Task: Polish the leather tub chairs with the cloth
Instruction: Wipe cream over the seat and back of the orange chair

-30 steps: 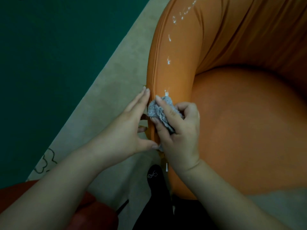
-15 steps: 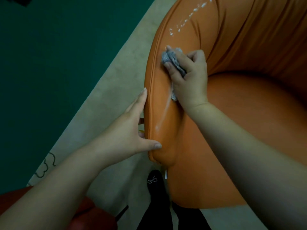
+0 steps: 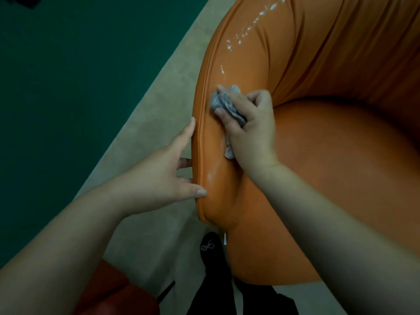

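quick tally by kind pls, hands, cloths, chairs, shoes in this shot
hands: 2, left hand braced on the chair's outer side, right hand gripping the cloth
cloths: 1, grey cloth
chairs: 2, orange chair, red chair partly in view
shoes: 1, black shoe
total: 6

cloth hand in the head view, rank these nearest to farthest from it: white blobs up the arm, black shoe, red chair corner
From the right hand, which grips the cloth:
1. White blobs, just up the orange chair arm beyond the fingers.
2. Black shoe, below on the floor by the chair's front.
3. Red chair corner, bottom left, past the left hand.
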A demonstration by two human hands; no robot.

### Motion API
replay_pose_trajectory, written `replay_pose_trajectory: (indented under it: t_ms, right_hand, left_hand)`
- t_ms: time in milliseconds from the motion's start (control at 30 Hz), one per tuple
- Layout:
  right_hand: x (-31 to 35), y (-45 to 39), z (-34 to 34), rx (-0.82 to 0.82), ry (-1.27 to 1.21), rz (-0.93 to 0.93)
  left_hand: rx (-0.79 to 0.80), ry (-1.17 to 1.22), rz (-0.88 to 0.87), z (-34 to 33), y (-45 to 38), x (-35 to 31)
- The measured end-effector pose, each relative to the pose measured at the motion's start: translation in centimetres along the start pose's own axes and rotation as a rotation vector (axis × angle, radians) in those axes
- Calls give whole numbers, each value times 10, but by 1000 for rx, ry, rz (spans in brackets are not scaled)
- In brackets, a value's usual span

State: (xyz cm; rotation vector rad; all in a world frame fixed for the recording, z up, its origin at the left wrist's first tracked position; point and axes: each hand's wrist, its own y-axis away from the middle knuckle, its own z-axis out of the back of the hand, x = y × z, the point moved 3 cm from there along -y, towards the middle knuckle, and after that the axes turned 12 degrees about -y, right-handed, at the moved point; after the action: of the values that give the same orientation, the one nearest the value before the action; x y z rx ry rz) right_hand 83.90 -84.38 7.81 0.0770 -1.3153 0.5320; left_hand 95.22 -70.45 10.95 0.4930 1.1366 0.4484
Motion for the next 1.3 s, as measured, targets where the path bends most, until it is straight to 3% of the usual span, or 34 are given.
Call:
replay_pose_trajectory:
  t_ms: [100, 200, 333, 467, 667, 933, 1167, 1300]
  right_hand:
    - [4, 53, 6, 135, -21, 97]
    - [3, 105, 17, 179, -139, 59]
    - [-1, 71, 16, 78, 10, 61]
    - [0, 16, 4, -61, -70, -59]
    - [14, 100, 13, 164, -138, 48]
    - [10, 52, 8, 73, -148, -49]
    - [20, 108, 22, 208, -164, 43]
    - [21, 68, 12, 134, -106, 35]
  left_hand:
    - [-3, 48, -30, 0, 2, 1]
    - [-27, 35, -42, -1, 4, 3]
    - [-33, 63, -48, -2, 4, 8]
    - [-38, 37, -61, -1, 4, 8]
    - [-61, 39, -65, -3, 5, 7]
    - [-42, -4, -71, -3, 5, 6]
    - [-37, 25, -66, -6, 6, 4]
    - [20, 79, -56, -7, 7, 4]
